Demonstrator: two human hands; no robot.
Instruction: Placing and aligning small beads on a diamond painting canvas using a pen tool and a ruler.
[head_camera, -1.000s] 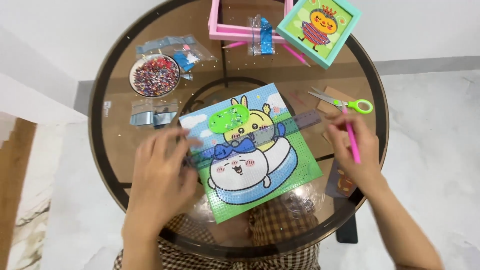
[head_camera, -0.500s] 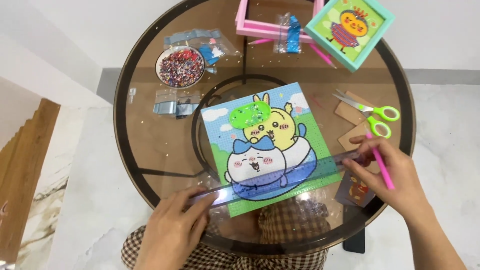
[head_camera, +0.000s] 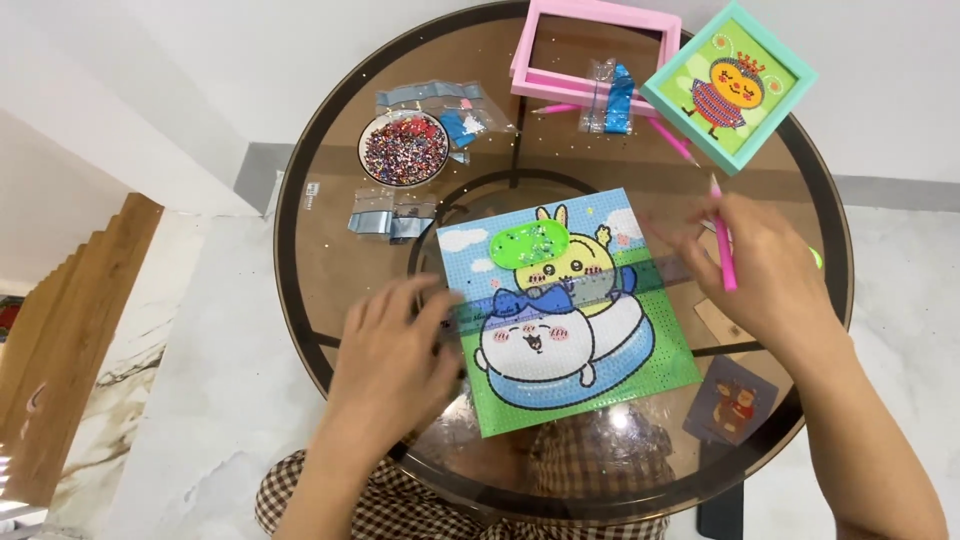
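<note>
At the left we see our left hand (head_camera: 395, 345) lying palm down on the round glass table (head_camera: 310, 270), fingers loosely spread, their tips pressing the left end of a clear ruler (head_camera: 575, 292). The ruler runs across the middle of the cartoon picture (head_camera: 565, 320), a square canvas showing a white creature in a blue ring and a yellow one behind it, which lies flat at the table's centre, slightly turned. A small green tray (head_camera: 530, 245) sits on the canvas near its top. Beyond our left hand, further up the table, stands a round dish of mixed beads (head_camera: 403, 150) with small plastic bags (head_camera: 390, 212) beside it. At the right, our right hand (head_camera: 765, 265) hovers over the ruler's right end, back of the hand up, fingers curled and pinching a pink pen (head_camera: 722, 240) that points away from us; whether the hand touches the ruler we cannot tell. Above it rest a pink frame (head_camera: 595, 50) and a framed chick picture (head_camera: 728, 85).
</note>
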